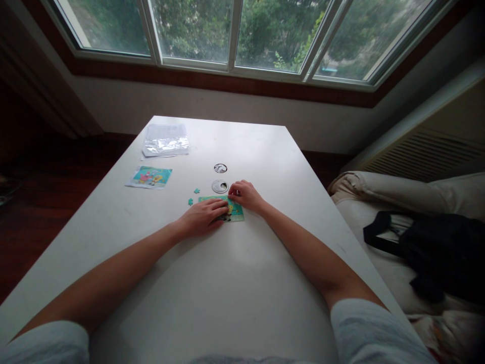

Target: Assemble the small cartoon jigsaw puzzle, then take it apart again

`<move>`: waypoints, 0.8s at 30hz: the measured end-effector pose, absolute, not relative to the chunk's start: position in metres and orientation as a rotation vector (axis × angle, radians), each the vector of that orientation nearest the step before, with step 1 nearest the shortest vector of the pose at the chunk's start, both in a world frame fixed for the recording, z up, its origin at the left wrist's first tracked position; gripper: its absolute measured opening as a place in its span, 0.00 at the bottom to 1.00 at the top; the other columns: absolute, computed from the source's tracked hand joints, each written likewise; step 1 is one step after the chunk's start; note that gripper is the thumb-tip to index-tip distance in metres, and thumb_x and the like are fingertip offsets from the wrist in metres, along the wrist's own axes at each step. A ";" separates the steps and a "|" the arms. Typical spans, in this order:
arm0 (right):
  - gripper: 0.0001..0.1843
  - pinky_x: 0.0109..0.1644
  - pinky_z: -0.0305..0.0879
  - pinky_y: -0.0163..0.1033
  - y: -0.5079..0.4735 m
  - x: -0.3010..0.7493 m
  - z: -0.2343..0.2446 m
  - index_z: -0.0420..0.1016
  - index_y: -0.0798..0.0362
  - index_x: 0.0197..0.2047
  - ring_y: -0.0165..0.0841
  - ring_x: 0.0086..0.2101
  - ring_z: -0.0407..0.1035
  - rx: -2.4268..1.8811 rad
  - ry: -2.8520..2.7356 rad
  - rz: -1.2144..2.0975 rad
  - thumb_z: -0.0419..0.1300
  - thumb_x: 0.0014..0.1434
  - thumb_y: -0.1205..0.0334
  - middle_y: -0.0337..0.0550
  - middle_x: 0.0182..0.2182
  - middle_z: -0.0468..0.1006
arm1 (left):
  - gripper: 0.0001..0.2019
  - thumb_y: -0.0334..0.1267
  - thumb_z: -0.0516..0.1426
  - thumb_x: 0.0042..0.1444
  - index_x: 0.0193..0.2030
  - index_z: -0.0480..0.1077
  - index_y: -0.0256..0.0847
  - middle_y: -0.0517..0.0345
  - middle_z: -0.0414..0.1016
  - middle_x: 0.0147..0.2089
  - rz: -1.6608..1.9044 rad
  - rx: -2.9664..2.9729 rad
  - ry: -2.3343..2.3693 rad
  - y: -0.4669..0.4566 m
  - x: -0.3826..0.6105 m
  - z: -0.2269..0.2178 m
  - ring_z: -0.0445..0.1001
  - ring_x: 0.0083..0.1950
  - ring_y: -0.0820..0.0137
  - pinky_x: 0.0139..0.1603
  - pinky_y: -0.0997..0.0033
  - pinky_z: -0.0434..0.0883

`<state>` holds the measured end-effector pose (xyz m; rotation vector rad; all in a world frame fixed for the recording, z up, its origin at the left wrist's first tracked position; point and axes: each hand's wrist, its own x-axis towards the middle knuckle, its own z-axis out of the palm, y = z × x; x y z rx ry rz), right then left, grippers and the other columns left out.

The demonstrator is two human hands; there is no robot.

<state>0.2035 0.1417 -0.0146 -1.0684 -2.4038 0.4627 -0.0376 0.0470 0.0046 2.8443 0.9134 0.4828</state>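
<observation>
A small green jigsaw puzzle point(237, 213) with a cartoon picture lies on the white table. My left hand point(202, 216) rests flat across its left part, fingers stretched out and covering much of the picture. At the puzzle's upper right edge is my right hand point(245, 195), thumb and fingers pinched together; whatever is between the fingertips is too small to make out. Two loose puzzle pieces, an upper one point(196, 191) and a lower one point(190, 201), lie just left of the puzzle.
Beyond the puzzle are two round holes in the tabletop, a near one with a grey ring point(220, 186) and a far one point(220, 168). A cartoon picture sheet point(151, 177) and a clear plastic bag point(165, 140) over papers lie at the left. A sofa point(356, 202) stands right of the table.
</observation>
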 end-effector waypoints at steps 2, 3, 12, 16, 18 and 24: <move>0.02 0.46 0.57 0.41 0.143 0.204 -0.015 0.79 0.50 0.36 0.36 0.39 0.67 -1.071 -2.413 0.454 0.67 0.61 0.62 0.41 0.33 0.79 | 0.20 0.41 0.54 0.69 0.65 0.68 0.42 0.48 0.69 0.68 0.472 2.845 0.911 0.047 -0.038 0.005 0.67 0.69 0.56 0.70 0.52 0.67; 0.02 0.47 0.57 0.41 0.143 0.204 -0.016 0.79 0.50 0.36 0.36 0.39 0.67 -1.072 -2.417 0.454 0.67 0.61 0.62 0.41 0.33 0.79 | 0.20 0.41 0.54 0.69 0.65 0.68 0.42 0.48 0.69 0.68 0.469 2.842 0.911 0.047 -0.038 0.006 0.67 0.69 0.56 0.70 0.52 0.66; 0.04 0.47 0.60 0.42 0.146 0.207 -0.020 0.81 0.49 0.38 0.35 0.36 0.68 -1.004 -2.325 0.490 0.64 0.62 0.64 0.41 0.32 0.80 | 0.20 0.40 0.55 0.68 0.65 0.69 0.44 0.48 0.70 0.68 0.465 2.831 0.922 0.046 -0.039 0.008 0.67 0.69 0.56 0.69 0.53 0.68; 0.06 0.45 0.62 0.42 0.151 0.214 -0.019 0.81 0.50 0.38 0.35 0.34 0.68 -1.056 -2.186 0.459 0.61 0.64 0.63 0.42 0.30 0.79 | 0.18 0.40 0.54 0.69 0.63 0.70 0.44 0.49 0.71 0.66 0.453 2.815 0.951 0.047 -0.040 0.010 0.69 0.67 0.56 0.66 0.53 0.70; 0.06 0.43 0.63 0.41 0.154 0.219 -0.018 0.81 0.50 0.38 0.35 0.34 0.68 -1.089 -2.151 0.448 0.61 0.64 0.63 0.41 0.29 0.78 | 0.17 0.40 0.54 0.69 0.62 0.70 0.44 0.50 0.72 0.66 0.448 2.809 0.960 0.047 -0.040 0.011 0.70 0.66 0.56 0.65 0.54 0.70; 0.08 0.41 0.64 0.39 0.163 0.235 -0.018 0.82 0.51 0.39 0.33 0.33 0.68 -1.117 -2.144 0.508 0.61 0.62 0.64 0.42 0.32 0.79 | 0.15 0.41 0.52 0.69 0.59 0.72 0.46 0.51 0.74 0.63 0.464 2.798 1.001 0.049 -0.041 0.011 0.72 0.62 0.58 0.61 0.55 0.72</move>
